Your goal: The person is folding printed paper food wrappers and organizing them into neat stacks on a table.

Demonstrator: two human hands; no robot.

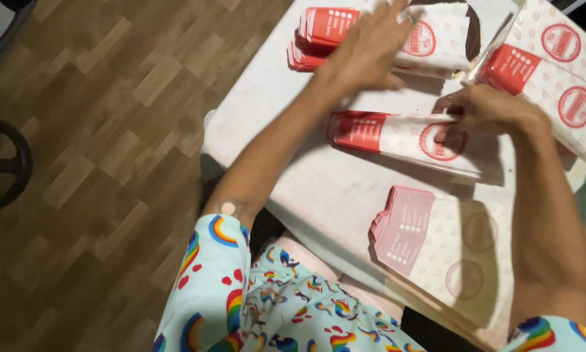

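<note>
Two bare hands work over a white table (pixel 293 163) strewn with flat red-and-white paper bags. The left hand (pixel 368 49) lies spread and unclenched on the far stack of bags (pixel 325 32), while the right hand (pixel 485 111) pinches the edge of the middle bag (pixel 397 133). Another stack (pixel 436 248) lies nearest the person.

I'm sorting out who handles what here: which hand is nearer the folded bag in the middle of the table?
Right. The right hand pinches the folded bag at its end; the left hand rests beyond it on a stack of bags.
</note>
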